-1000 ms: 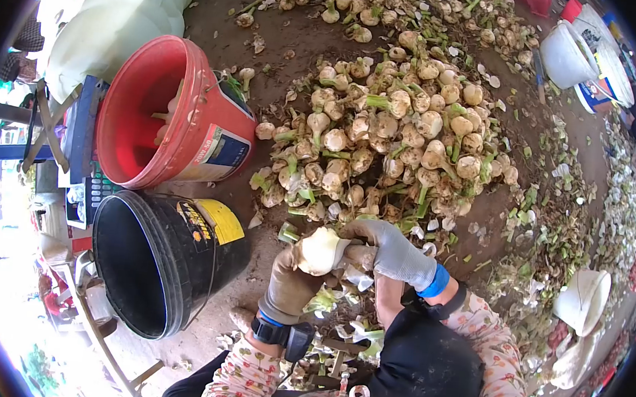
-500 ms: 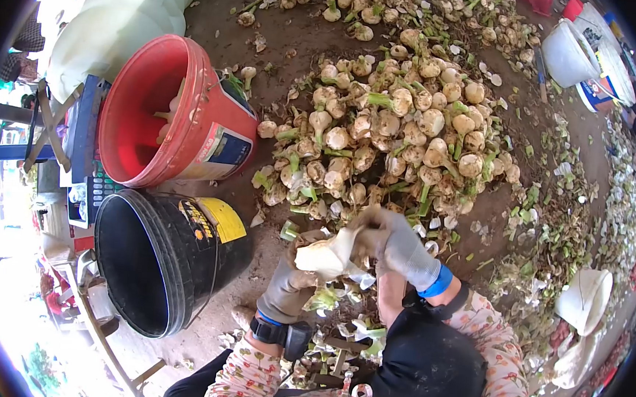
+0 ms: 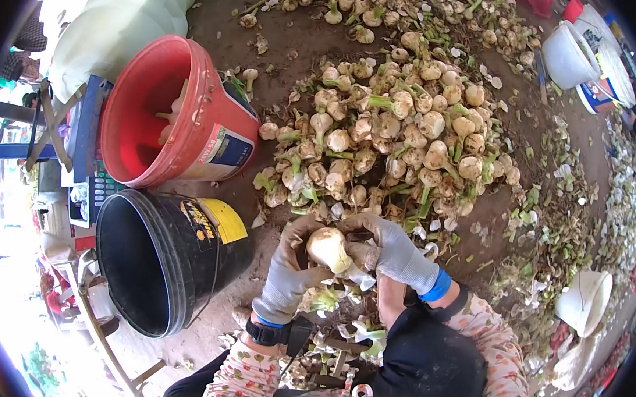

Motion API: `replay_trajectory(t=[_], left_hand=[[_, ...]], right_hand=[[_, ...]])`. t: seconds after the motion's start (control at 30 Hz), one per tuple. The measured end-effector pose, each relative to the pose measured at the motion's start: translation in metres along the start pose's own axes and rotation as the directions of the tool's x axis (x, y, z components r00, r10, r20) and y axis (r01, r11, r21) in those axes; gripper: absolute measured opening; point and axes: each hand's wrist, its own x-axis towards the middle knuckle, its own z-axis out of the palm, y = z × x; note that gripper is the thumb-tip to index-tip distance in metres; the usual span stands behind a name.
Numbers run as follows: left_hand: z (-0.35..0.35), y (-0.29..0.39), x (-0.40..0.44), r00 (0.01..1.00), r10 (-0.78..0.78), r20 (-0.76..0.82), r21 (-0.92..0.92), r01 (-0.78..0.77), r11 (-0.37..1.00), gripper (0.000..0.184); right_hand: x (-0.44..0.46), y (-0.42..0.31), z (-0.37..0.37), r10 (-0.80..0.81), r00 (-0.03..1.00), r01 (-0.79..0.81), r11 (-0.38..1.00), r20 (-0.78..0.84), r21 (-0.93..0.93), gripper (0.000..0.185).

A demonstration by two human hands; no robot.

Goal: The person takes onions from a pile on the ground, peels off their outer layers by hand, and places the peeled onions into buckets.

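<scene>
A pale, rounded bulb (image 3: 328, 249) is held between my two gloved hands, its narrower end pointing down and to the right. My left hand (image 3: 288, 269) wraps round the bulb's left side, thumb below it. From the right, my right hand (image 3: 395, 254) has its fingers bent against the bulb near its neck. A strip of pale skin hangs under the neck. Just beyond my hands lies a big pile of bulbs (image 3: 418, 132) with green stems and dried dirt on them.
To the left, a red bucket (image 3: 216, 129) with a few pale pieces inside lies tilted above a black bucket (image 3: 203, 264). White buckets (image 3: 570, 57) stand at the upper right. Peelings (image 3: 554, 200) litter the ground on the right, near a white container (image 3: 584, 300).
The bulb has turned in my hands, its neck now pointing down and right. My left hand has shifted round its left side, and my right hand has come back close to it.
</scene>
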Motion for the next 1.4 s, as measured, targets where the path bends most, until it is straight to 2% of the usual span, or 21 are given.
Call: replay_trajectory(t=[0.03, 0.17, 0.27, 0.37, 0.47, 0.57, 0.67, 0.77, 0.8, 0.87, 0.93, 1.0, 1.03, 1.1, 1.17, 1.2, 1.27, 1.3, 1.33, 1.37, 1.4], left_hand=[[0.003, 0.004, 0.001, 1.0, 0.013, -0.004, -0.063, -0.013, 0.998, 0.075], [0.002, 0.009, -0.003, 0.992, -0.125, 0.0, -0.413, 0.114, 0.903, 0.065], [0.008, 0.005, -0.003, 0.989, -0.147, -0.024, -0.412, 0.124, 0.903, 0.062], [0.011, 0.001, -0.002, 0.993, -0.105, -0.055, -0.286, 0.085, 0.955, 0.063], [0.014, -0.006, -0.004, 0.992, -0.051, -0.118, -0.066, 0.043, 0.997, 0.064], [0.012, -0.003, -0.004, 0.967, -0.213, -0.14, -0.184, 0.186, 0.965, 0.064], [-0.003, -0.014, -0.003, 0.973, -0.225, 0.054, -0.394, 0.228, 0.891, 0.07], [0.01, 0.002, -0.014, 0.943, -0.317, 0.1, -0.438, 0.327, 0.838, 0.079], [0.014, 0.006, -0.012, 0.949, -0.295, 0.111, -0.415, 0.314, 0.854, 0.087], [0.01, 0.003, -0.008, 0.961, -0.254, 0.111, -0.343, 0.277, 0.898, 0.086], [0.011, 0.001, -0.004, 0.972, -0.211, 0.105, -0.204, 0.229, 0.952, 0.084], [0.013, 0.005, -0.002, 0.982, -0.166, 0.093, 0.018, 0.165, 0.986, 0.081], [0.01, 0.007, -0.001, 0.977, -0.193, 0.085, -0.005, 0.194, 0.981, 0.08], [0.004, 0.01, 0.002, 0.966, -0.248, 0.07, -0.053, 0.252, 0.966, 0.078], [-0.008, -0.011, -0.001, 0.96, -0.251, 0.123, -0.274, 0.276, 0.921, 0.07], [-0.008, -0.015, -0.004, 0.951, -0.257, 0.169, -0.369, 0.303, 0.879, 0.068], [-0.01, -0.026, -0.002, 0.931, -0.217, 0.293, -0.544, 0.349, 0.763, 0.059], [-0.007, -0.028, -0.002, 0.946, -0.247, 0.211, -0.574, 0.324, 0.752, 0.058], [-0.004, -0.03, -0.002, 0.952, -0.277, 0.128, -0.601, 0.297, 0.742, 0.059], [-0.003, -0.03, -0.003, 0.951, -0.307, 0.047, -0.627, 0.267, 0.732, 0.061], [-0.004, -0.029, -0.003, 0.959, -0.27, 0.088, -0.646, 0.261, 0.717, 0.06]], right_hand=[[0.0, 0.001, 0.002, -0.033, 0.999, 0.032, 0.999, -0.017, -0.015, 0.034], [-0.001, -0.002, 0.007, -0.113, 0.991, 0.109, 0.992, -0.066, -0.064, 0.028], [-0.001, -0.004, 0.007, -0.218, 0.97, 0.172, 0.929, -0.109, -0.328, 0.027], [0.001, 0.011, 0.006, -0.333, 0.943, 0.232, 0.719, -0.032, -0.655, 0.026], [-0.002, -0.003, 0.009, -0.342, 0.939, 0.254, 0.597, 0.045, -0.761, 0.025], [-0.002, 0.004, 0.015, -0.446, 0.893, 0.336, 0.573, 0.06, -0.748, 0.022], [0.005, 0.001, 0.011, -0.295, 0.955, 0.204, 0.639, 0.009, -0.742, 0.022], [0.01, 0.019, -0.002, -0.121, 0.938, -0.052, 0.878, -0.326, -0.476, 0.016], [0.008, 0.009, -0.002, 0.096, 0.944, -0.19, 0.94, -0.316, -0.283, 0.016], [0.007, 0.008, 0.002, 0.03, 0.958, -0.033, 0.999, -0.284, -0.007, 0.019], [0.006, 0.007, -0.002, 0.099, 0.982, -0.059, 0.969, -0.159, 0.241, 0.024], [0.003, -0.006, -0.004, 0.24, 0.97, -0.232, 0.962, -0.042, 0.143, 0.021], [0.003, -0.011, -0.004, 0.308, 0.951, -0.308, 0.948, 0.013, 0.085, 0.019], [0.001, -0.003, -0.001, 0.264, 0.96, -0.242, 0.95, -0.094, 0.195, 0.013], [-0.003, 0.001, 0.0, 0.208, 0.969, -0.157, 0.936, -0.134, 0.316, 0.01], [-0.001, 0.0, 0.001, -0.028, 0.995, 0.045, 0.982, -0.093, 0.184, 0.009], [0.002, 0.002, 0.004, -0.247, 0.969, 0.247, 0.968, -0.003, 0.048, 0.009], [0.003, 0.004, 0.006, -0.345, 0.937, 0.346, 0.938, 0.053, -0.011, 0.009], [0.001, 0.005, 0.005, -0.203, 0.972, 0.192, 0.976, 0.117, 0.101, 0.011], [-0.002, 0.002, 0.002, -0.07, 0.997, 0.074, 0.966, -0.025, 0.247, 0.012], [-0.002, -0.011, -0.002, 0.084, 0.986, -0.021, 0.917, -0.143, 0.398, 0.013]])
